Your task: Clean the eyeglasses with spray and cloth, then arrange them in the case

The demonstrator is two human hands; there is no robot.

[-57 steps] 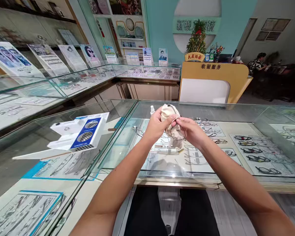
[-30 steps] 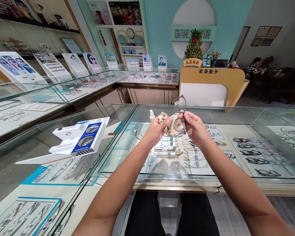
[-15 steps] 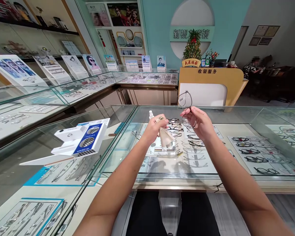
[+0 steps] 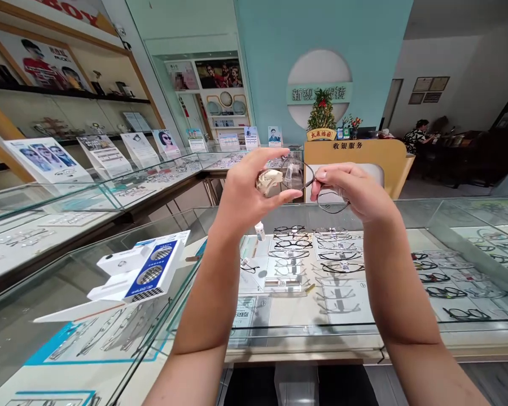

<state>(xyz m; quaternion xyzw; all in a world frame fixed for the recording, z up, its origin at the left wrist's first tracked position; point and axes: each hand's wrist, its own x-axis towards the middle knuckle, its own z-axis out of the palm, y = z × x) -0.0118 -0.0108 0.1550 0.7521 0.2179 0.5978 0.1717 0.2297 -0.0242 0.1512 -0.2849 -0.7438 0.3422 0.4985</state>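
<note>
My right hand pinches a pair of thin, dark-rimmed eyeglasses near the bridge and holds them up above the glass counter. One lens hangs below my right fingers. The other lens lies toward my left hand, whose thumb and forefinger are spread either side of its rim. A crumpled beige cloth is held in the left palm by the other fingers, which are mostly hidden. Under the left hand a small white bottle stands on the counter.
The glass display counter holds rows of eyeglasses. A white and blue cardboard stand rests on the left case. Further cases run along the left and back. A yellow service desk stands ahead, and a person sits at the far right.
My left hand has risen and turned, bringing the cloth up to the eyeglasses. The eyeglasses have tilted toward it, and both hands are closer together. The view has tipped upward.
</note>
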